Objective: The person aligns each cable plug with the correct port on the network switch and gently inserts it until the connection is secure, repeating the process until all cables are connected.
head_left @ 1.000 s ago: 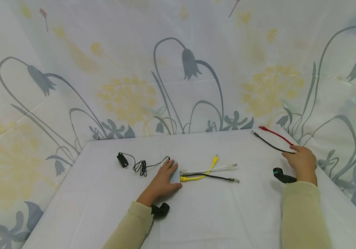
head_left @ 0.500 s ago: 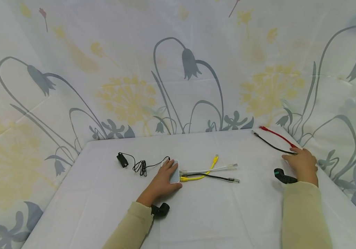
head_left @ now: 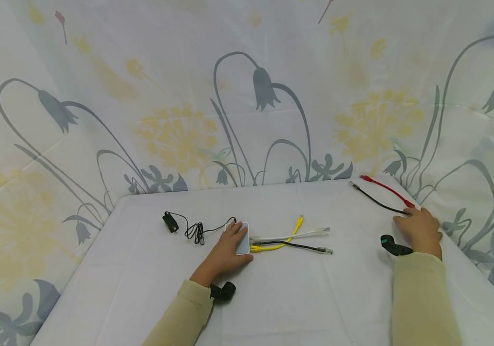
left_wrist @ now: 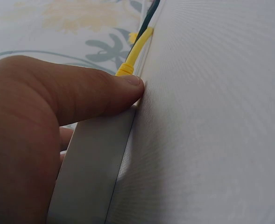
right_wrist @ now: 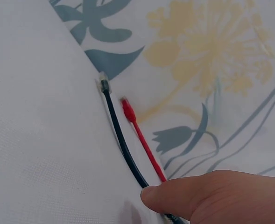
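Note:
My left hand grips a small white network switch with a grey-blue top, fingers across it and thumb along its near side. In the left wrist view, the thumb presses the corner beside a yellow network cable. Yellow, white and black network cables run from the switch's right side. Far right, my right hand pinches the near end of a loose short black network cable; its fingers hide that end. A red network cable lies alongside, both its plugs showing.
A black power adapter lies left of the switch, its coiled cord leading to the switch. White cloth covers the table. A flower-printed curtain stands behind the table and along both sides.
My right hand has shifted slightly toward me, uncovering the near plug of the red cable. The left hand and the switch have stayed in place.

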### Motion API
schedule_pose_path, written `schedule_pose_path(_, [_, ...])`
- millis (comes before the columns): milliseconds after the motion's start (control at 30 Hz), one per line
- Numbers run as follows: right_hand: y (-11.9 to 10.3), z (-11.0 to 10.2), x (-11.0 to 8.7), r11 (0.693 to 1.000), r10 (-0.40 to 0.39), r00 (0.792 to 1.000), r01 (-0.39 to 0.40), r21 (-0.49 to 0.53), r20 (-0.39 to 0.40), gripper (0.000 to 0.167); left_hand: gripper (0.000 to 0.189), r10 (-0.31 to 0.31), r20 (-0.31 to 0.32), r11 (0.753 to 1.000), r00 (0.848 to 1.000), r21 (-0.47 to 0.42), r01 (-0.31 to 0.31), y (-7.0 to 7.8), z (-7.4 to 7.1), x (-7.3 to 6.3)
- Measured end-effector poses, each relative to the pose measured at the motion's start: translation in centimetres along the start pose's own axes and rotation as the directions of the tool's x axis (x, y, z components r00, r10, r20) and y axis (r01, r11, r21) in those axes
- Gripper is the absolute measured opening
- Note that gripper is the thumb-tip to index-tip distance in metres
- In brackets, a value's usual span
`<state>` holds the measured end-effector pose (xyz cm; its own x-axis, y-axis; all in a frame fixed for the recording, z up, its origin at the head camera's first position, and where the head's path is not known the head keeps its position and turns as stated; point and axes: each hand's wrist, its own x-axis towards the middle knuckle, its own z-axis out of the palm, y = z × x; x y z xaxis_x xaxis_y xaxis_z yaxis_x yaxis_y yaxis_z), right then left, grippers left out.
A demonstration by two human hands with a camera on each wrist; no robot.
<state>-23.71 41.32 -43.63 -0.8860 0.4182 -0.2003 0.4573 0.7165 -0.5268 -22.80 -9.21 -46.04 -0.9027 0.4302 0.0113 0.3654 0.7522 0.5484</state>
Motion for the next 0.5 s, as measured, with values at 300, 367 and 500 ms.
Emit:
schedule_pose_path(300, [0.07, -0.01, 0.37, 0.998, 0.055, 0.998, -0.055, -0.008, 0.013, 0.058, 0.079, 0.011, 0.001, 1.000, 1.000, -0.004, -0.011, -0.08, 0.01, 0.01])
schedule_pose_path(367, [0.05, 0.00, 0.33, 0.999, 0.047, 0.999, -0.047, -0.005, 0.003, 0.058, 0.079, 0.010, 0.000, 1.000, 1.000, -0.008, -0.010, -0.07, 0.00, 0.04])
schedule_pose_path(500, [0.10, 0.07, 0.25, 0.999, 0.032, 0.999, -0.032, 0.008, -0.004, 0.057, 0.079, 0.008, -0.001, 1.000, 1.000, -0.008, -0.008, -0.07, 0.06, 0.07])
